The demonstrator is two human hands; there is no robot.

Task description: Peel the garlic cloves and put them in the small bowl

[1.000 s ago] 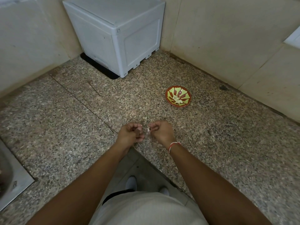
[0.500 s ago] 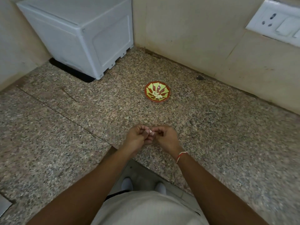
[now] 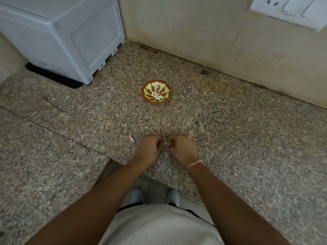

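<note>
- The left hand (image 3: 148, 149) and the right hand (image 3: 182, 149) are meeting knuckle to knuckle just above the granite counter (image 3: 247, 138), fingers curling inward toward each other.
- Both hands are pinching a small pale garlic clove (image 3: 166, 143) between their fingertips; only a sliver of it is showing in the gap between the two hands, so how much skin is on it cannot be told.
- The left hand's fingers are closing on the clove from the left, and the right hand's fingers are closing on it from the right; neither hand is lying flat on the counter.
- A red and white thread bracelet (image 3: 195, 164) is sitting around the right wrist.
- A small pale scrap of garlic skin (image 3: 131, 138) is lying on the counter just left of the left hand.
- The small bowl (image 3: 156, 91), red with a yellow-green pattern, is standing on the counter well beyond the hands, toward the wall.
- Several peeled cloves (image 3: 156, 96) are resting in a little heap at the bottom of the bowl.
- A white plastic box (image 3: 70, 38) is standing in the far left corner, well apart from the bowl.
- A white switch plate (image 3: 290, 9) is showing on the tiled wall at upper right.
- The person's white shoes (image 3: 138, 195) are peeking out below the counter edge.
</note>
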